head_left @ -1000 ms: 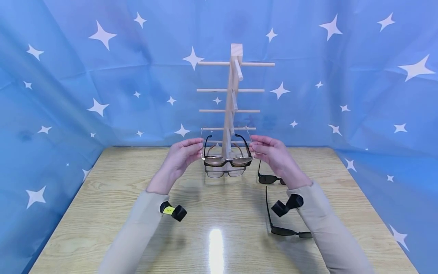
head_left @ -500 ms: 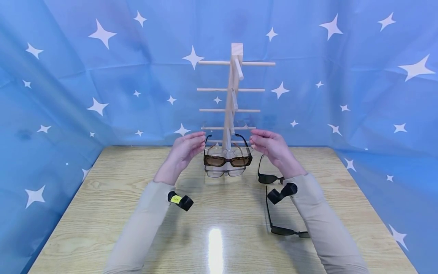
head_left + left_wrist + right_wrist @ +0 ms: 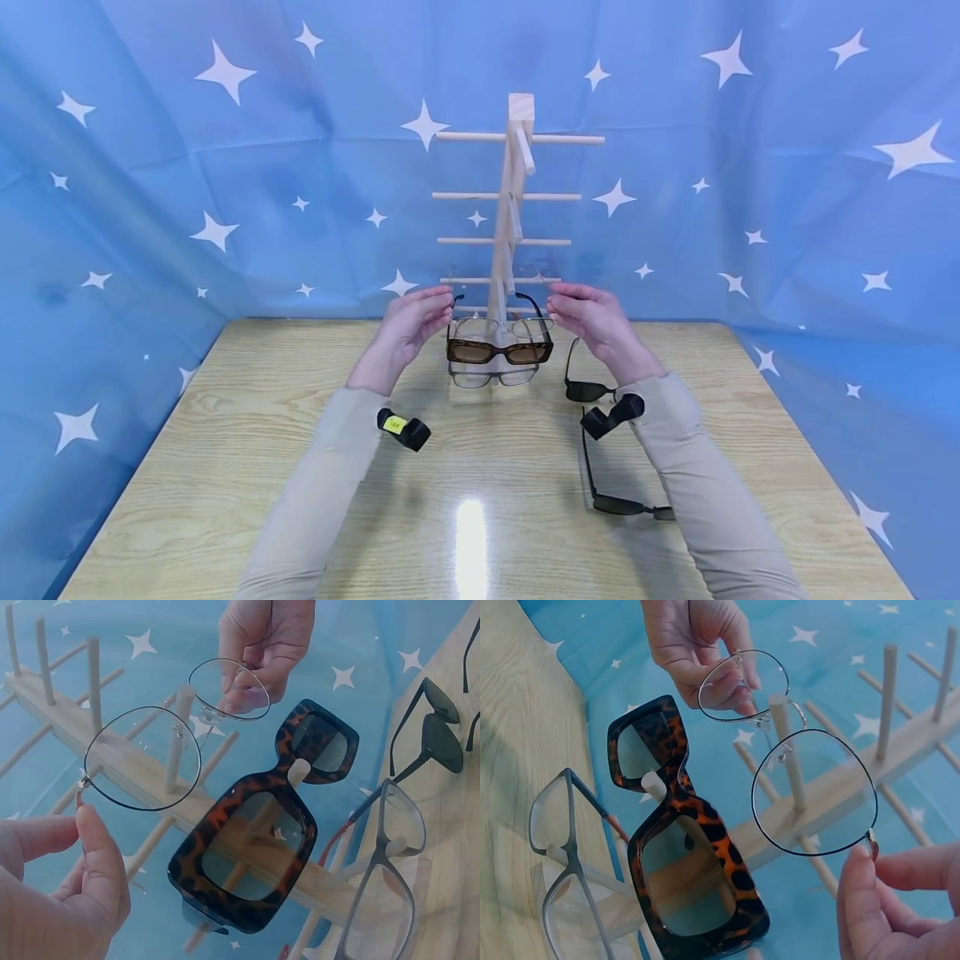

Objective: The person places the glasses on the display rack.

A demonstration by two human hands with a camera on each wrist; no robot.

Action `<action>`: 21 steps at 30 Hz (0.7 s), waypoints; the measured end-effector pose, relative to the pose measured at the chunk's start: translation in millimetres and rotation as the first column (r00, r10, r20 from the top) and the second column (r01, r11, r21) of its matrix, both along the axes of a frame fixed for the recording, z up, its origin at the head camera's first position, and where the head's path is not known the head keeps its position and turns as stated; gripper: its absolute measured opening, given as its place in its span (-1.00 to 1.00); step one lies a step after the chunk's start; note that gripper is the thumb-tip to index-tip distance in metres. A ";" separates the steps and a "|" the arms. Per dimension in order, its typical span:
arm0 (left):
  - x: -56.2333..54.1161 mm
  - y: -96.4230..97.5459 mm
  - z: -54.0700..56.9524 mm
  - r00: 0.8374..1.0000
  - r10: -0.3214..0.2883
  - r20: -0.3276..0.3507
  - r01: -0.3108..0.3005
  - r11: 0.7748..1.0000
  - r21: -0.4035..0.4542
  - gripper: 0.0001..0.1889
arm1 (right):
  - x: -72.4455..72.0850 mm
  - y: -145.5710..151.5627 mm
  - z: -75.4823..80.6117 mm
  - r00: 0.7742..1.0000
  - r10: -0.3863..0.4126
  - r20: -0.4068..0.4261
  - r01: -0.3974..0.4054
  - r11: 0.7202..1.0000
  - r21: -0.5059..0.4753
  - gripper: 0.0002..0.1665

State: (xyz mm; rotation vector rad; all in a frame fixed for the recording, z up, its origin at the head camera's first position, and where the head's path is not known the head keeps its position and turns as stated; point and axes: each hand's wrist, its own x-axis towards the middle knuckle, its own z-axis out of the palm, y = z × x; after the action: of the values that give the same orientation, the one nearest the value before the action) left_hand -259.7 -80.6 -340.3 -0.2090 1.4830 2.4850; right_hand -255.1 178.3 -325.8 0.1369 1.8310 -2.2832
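Note:
Round wire-rimmed glasses [image 3: 139, 761] are held between both hands, above the tortoiseshell sunglasses [image 3: 495, 354] on the wooden display rack [image 3: 520, 108]. The left hand [image 3: 412, 325] pinches one side near the hinge between thumb and fingers; the right hand [image 3: 592, 321] pinches the opposite side. The bridge is right by the tip of a centre peg [image 3: 787, 750], with a lens to each side. Below the tortoiseshell pair, grey-framed glasses [image 3: 495, 382] sit on the lowest part of the rack.
Two pairs of dark sunglasses lie on the wooden table: one pair [image 3: 588, 392] beside the rack, another pair [image 3: 618, 505] nearer, partly behind the right sleeve [image 3: 697, 483]. Upper crossbars [image 3: 555, 139] stick out on both sides. A blue starry curtain [image 3: 300, 125] hangs behind.
Both hands have moved inward and slightly away, carrying the wire-rimmed glasses back toward the rack. The glasses went from overlapping the tortoiseshell pair to above it, then barely moved.

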 end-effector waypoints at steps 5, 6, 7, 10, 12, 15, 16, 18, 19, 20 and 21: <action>-1.8 0.9 -2.4 1.000 -0.015 0.011 0.015 1.000 -0.026 -0.66 | -0.5 1.1 -1.6 1.000 -0.004 0.010 0.004 1.000 -0.016 -0.79; -1.8 0.8 -2.7 1.000 -0.017 0.012 0.017 0.999 -0.029 -0.66 | -0.7 1.1 -1.8 1.000 -0.004 0.011 0.004 1.000 -0.018 -0.78; -2.1 0.7 -3.1 1.000 -0.017 0.013 0.017 0.999 -0.030 -0.66 | -0.8 1.0 -2.0 1.000 -0.005 0.011 0.005 1.000 -0.019 -0.78; -2.6 0.7 -4.1 1.000 -0.014 0.015 0.014 1.000 -0.027 -0.70 | -1.1 0.9 -2.8 1.000 -0.010 0.014 0.011 1.000 -0.020 -0.77; -3.0 0.9 -4.4 1.000 -0.010 0.016 0.011 1.000 -0.021 -0.73 | -1.4 1.1 -3.6 1.000 -0.013 0.016 0.013 1.000 -0.027 -0.76; -3.8 1.6 -4.9 1.000 -0.001 0.020 0.001 1.000 -0.017 -0.74 | -1.7 1.7 -4.8 1.000 -0.017 0.016 0.018 0.999 -0.037 -0.76; -4.0 1.9 -5.0 1.000 0.003 0.022 -0.003 1.000 -0.016 -0.73 | -1.6 1.8 -4.9 1.000 -0.017 0.015 0.017 0.999 -0.038 -0.76; -4.3 2.2 -5.2 1.000 0.009 0.025 -0.009 1.000 -0.017 -0.70 | -1.4 2.2 -5.0 1.000 -0.013 0.013 0.014 0.999 -0.042 -0.76; -4.5 2.3 -5.5 1.000 0.010 0.026 -0.009 1.000 -0.018 -0.67 | -1.3 2.3 -5.1 1.000 -0.014 0.012 0.014 0.999 -0.041 -0.76; -4.6 2.2 -5.6 1.000 0.009 0.026 -0.009 1.000 -0.018 -0.65 | -1.3 2.3 -5.0 1.000 -0.014 0.011 0.014 0.999 -0.039 -0.76; -4.6 1.9 -5.9 1.000 0.007 0.027 -0.007 1.000 -0.019 -0.63 | -1.4 2.4 -5.1 1.000 -0.013 0.012 0.013 0.999 -0.037 -0.76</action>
State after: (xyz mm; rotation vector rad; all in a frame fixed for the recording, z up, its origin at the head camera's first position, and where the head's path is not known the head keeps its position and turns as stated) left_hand -264.3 -78.7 -346.3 -0.2504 1.4977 2.4649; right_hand -256.5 180.7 -330.8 0.1561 1.7868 -2.3186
